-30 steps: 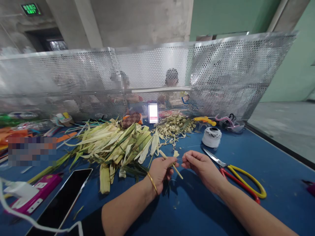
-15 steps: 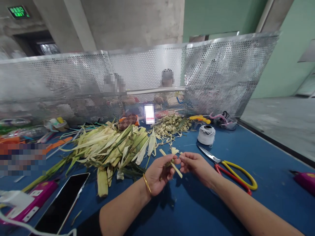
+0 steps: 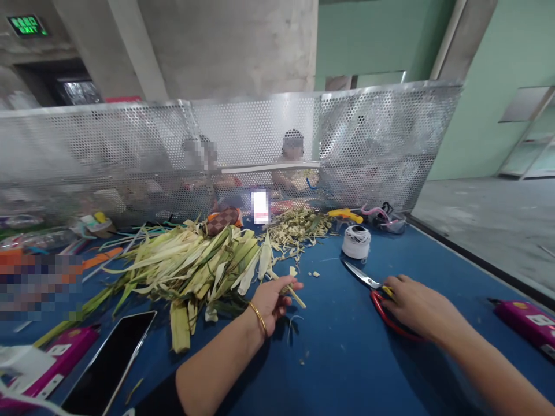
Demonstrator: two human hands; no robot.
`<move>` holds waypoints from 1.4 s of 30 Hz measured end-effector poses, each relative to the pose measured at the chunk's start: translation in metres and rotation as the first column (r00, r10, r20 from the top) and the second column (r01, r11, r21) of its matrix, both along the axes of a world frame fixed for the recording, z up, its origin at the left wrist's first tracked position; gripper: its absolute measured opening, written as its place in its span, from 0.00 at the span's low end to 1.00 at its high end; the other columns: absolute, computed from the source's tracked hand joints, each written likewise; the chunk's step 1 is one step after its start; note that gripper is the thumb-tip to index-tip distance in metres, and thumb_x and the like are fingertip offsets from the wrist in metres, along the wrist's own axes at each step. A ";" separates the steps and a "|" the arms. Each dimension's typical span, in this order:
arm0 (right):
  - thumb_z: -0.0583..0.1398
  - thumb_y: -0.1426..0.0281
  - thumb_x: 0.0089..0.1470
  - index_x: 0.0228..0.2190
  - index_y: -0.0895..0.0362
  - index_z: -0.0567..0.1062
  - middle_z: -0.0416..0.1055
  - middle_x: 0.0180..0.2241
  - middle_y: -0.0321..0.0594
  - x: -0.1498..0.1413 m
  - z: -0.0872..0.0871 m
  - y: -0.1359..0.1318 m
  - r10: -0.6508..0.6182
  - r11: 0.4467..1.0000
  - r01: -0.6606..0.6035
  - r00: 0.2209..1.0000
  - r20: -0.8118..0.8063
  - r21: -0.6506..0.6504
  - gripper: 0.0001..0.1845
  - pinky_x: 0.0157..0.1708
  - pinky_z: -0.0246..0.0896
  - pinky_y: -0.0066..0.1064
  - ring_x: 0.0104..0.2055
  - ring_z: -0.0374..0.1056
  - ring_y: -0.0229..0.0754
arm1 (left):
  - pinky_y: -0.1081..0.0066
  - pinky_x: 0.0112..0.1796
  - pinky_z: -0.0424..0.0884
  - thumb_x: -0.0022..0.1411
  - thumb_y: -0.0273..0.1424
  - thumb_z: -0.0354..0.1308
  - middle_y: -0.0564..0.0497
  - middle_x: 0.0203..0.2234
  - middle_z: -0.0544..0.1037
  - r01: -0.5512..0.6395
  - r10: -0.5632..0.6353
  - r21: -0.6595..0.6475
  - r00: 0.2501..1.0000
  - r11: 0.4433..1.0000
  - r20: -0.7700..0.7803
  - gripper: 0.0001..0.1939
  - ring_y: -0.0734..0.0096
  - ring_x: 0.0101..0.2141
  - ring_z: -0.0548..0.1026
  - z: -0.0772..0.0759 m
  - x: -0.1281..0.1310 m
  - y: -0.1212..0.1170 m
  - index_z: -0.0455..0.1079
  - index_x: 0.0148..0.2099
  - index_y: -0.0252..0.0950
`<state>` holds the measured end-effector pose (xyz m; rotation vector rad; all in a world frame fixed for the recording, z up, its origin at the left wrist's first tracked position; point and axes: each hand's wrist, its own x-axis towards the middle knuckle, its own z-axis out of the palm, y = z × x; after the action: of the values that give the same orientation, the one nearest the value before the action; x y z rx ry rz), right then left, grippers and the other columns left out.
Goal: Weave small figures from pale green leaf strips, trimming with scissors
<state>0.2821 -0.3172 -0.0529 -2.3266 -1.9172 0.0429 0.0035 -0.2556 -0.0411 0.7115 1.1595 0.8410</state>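
My left hand (image 3: 273, 303) is closed on a small bundle of pale corn husk strips (image 3: 297, 296), with the fingers pinched around its middle. A thin white thread (image 3: 291, 325) hangs below that hand. To the right, my right hand (image 3: 414, 303) lies over the yellow handle of the scissors (image 3: 366, 276), its fingers curled round it. The red handle shows beneath the hand, and the blades point away to the left on the blue table. A white spool of string (image 3: 356, 244) stands just beyond the blade tips. Left of my left hand is a heap of corn husks (image 3: 186, 266).
Husk scraps (image 3: 299, 228) lie behind, near a yellow-handled tool (image 3: 346, 215) and a perforated metal screen (image 3: 260, 127). A phone (image 3: 110, 358) and a purple power strip (image 3: 56, 367) are at front left. Another purple strip (image 3: 526, 323) is far right. People sit behind the screen.
My right hand has left the husk bundle and moved right onto the scissors' handles. My left hand still holds the bundle. Small husk bits now lie on the table beyond it.
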 end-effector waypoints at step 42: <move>0.65 0.57 0.43 0.42 0.55 0.63 0.64 0.15 0.26 -0.118 0.000 0.030 0.136 0.980 -0.141 -0.063 -0.989 0.143 0.27 0.20 0.59 0.27 0.17 0.63 0.36 | 0.81 0.16 0.48 0.50 0.32 0.61 0.49 0.26 0.77 0.149 -0.149 0.006 0.988 0.989 0.042 0.11 0.85 0.16 0.61 0.004 0.000 -0.006 0.72 0.34 0.30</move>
<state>0.1638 -0.2869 -0.0534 -1.0956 -1.1291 1.3878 0.0038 -0.2619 -0.0375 0.7695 1.0542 0.7280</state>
